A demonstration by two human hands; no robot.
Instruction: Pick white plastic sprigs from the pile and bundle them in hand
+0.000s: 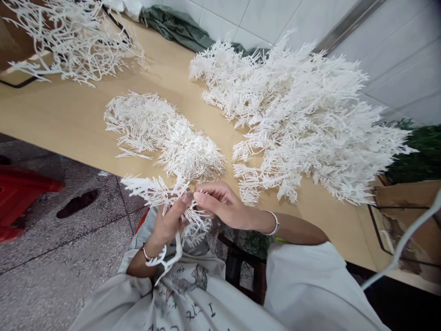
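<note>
My left hand [170,220] is closed around a white plastic branch sprig [155,191], held over my lap near the table's front edge. My right hand [220,204] pinches the same sprig at its tip, fingers pressed together against my left thumb. Just beyond my hands, a small heap of short white sprigs [165,135] lies on the tan table [69,119]. A much larger pile of white branches [310,119] spreads over the table's right side.
More white branches [72,39] lie at the far left of the table. A green cloth [179,27] is bunched against the tiled wall. A cardboard box [406,216] stands at the right, a red stool [20,193] and a dark shoe [77,202] on the floor at left.
</note>
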